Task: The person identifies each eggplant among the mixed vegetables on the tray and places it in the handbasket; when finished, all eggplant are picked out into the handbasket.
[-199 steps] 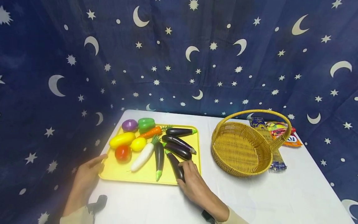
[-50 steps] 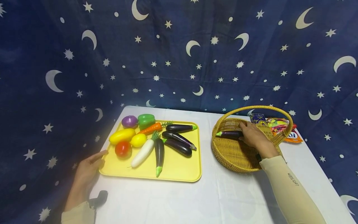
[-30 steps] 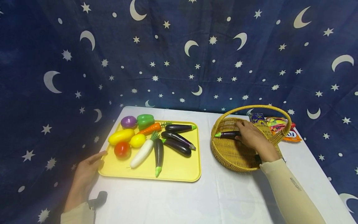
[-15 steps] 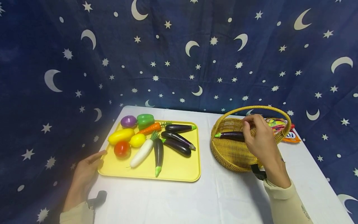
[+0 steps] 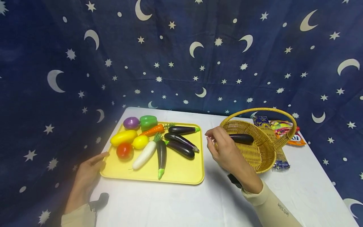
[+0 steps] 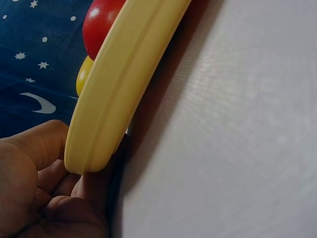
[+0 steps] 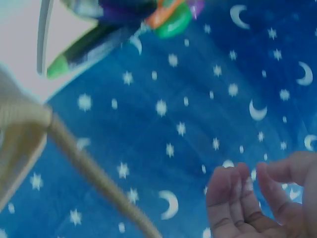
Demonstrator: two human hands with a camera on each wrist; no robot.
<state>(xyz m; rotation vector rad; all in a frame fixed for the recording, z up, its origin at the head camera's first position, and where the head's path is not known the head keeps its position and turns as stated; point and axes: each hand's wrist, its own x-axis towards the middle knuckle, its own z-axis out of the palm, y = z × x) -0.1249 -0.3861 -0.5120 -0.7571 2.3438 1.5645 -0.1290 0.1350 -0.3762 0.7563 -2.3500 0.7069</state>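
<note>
My left hand (image 5: 88, 171) grips the left edge of a yellow tray (image 5: 181, 173); in the left wrist view its thumb and fingers (image 6: 52, 141) close around the rim. On the tray's right half lie several eggplants (image 5: 180, 149). One more eggplant (image 5: 241, 138) lies inside a wicker basket (image 5: 262, 151), its stem end hidden by my right hand (image 5: 227, 153). That hand is over the basket's left rim, beside the tray, and holds nothing. In the right wrist view the fingers (image 7: 220, 193) are loosely bent and apart from anything.
The tray also holds a white radish (image 5: 145, 156), tomato (image 5: 124, 151), lemon (image 5: 141, 142), yellow mango-like fruit (image 5: 123, 138), carrot (image 5: 153, 130), green pepper (image 5: 148, 122) and round purple vegetable (image 5: 131, 123). The basket's tall handle (image 5: 259, 109) arches over it. Snack packets (image 5: 283, 129) lie behind.
My right hand took an eggplant from the tray's front right, laid it in the basket and let go. It has since moved left toward the tray. The left hand has stayed put.
</note>
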